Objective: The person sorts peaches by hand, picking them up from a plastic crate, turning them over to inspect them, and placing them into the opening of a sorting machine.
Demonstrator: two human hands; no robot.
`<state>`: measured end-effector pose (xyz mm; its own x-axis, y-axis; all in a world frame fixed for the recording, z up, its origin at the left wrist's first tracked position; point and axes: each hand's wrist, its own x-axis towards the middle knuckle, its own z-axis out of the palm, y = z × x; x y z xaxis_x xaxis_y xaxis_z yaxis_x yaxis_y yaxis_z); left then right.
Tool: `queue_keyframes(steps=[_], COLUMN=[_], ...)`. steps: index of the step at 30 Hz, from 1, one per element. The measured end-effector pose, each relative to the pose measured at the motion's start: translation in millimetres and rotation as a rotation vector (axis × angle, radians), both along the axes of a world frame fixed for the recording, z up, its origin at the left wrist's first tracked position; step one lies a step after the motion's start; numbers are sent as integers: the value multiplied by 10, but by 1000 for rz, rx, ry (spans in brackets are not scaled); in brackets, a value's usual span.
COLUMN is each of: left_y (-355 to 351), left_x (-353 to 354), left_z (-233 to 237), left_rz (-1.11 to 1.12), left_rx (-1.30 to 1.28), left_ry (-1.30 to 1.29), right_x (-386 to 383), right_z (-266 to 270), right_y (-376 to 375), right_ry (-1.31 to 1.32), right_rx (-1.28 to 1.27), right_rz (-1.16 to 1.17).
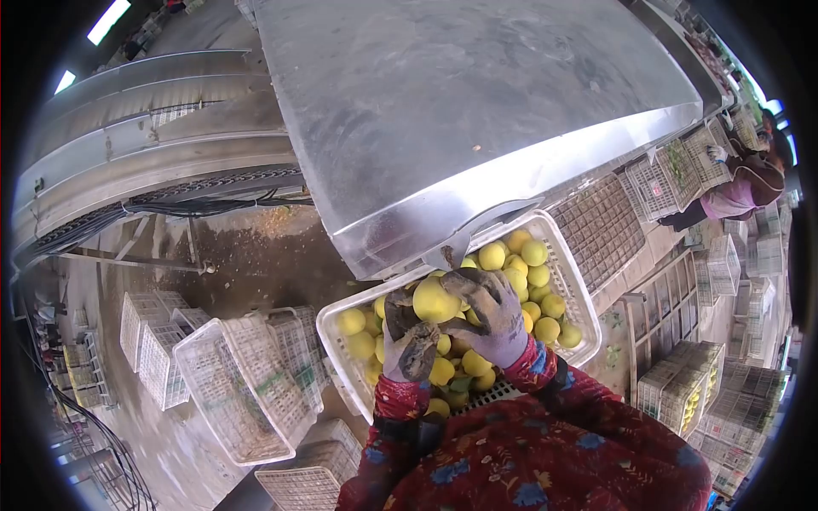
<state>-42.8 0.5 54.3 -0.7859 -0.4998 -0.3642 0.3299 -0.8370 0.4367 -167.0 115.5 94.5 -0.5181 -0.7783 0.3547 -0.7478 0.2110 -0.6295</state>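
A yellow citrus fruit point(434, 301) is held up over a white plastic crate point(584, 294). My left hand point(406, 341), in a grey glove with dark, dirty fingers, is closed against the fruit's left side. From the right, my right hand point(496, 317), gloved the same way, curls its fingers around it. Several more yellow-green citrus fruits point(545, 330) lie in the crate below and around both hands. Part of the crate's contents is hidden by my hands and sleeves.
A large metal machine cover point(477, 111) rises just beyond the crate. Stacked white crates point(243, 383) stand at lower left, and fruit-filled crates point(682, 383) at right. Another person point(750, 183) handles crates at far right. Dark cables point(204, 204) run along a metal frame.
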Motion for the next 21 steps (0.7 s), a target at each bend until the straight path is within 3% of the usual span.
queue_keyframes(steps=[2, 5, 7, 11, 12, 15, 19, 20, 21], left_y=[-64, -127, -112, -205, -202, -165, 310, 356, 365], left_x=[-49, -61, -100, 18, 119, 323, 396, 408, 326], left_z=[61, 15, -13, -79, -280, -398, -818, -915, -894], left_rz=[26, -30, -60, -40, -47, -619, -1145, -1108, -1177], left_rx=[-33, -241, -354, -158, -432, -1564, -1980, -2028, -1974], left_ry=[4, 28, 63, -33, -233, -786, -891, -888, -954], right_x=[-38, 49, -2, -276, -418, -639, -547, -536, -492], right_z=[16, 161, 124, -122, -347, -370, -26, -112, -257], right_y=[20, -62, -101, -307, -426, -506, -248, -90, -23], right_ry=[-43, -400, -299, 55, 123, 192, 27, 109, -17], right_rx=[-3, -27, -25, 100, 162, 138, -96, -40, 150], right_rz=[56, -49, -70, -180, -206, -201, -290, -203, -218])
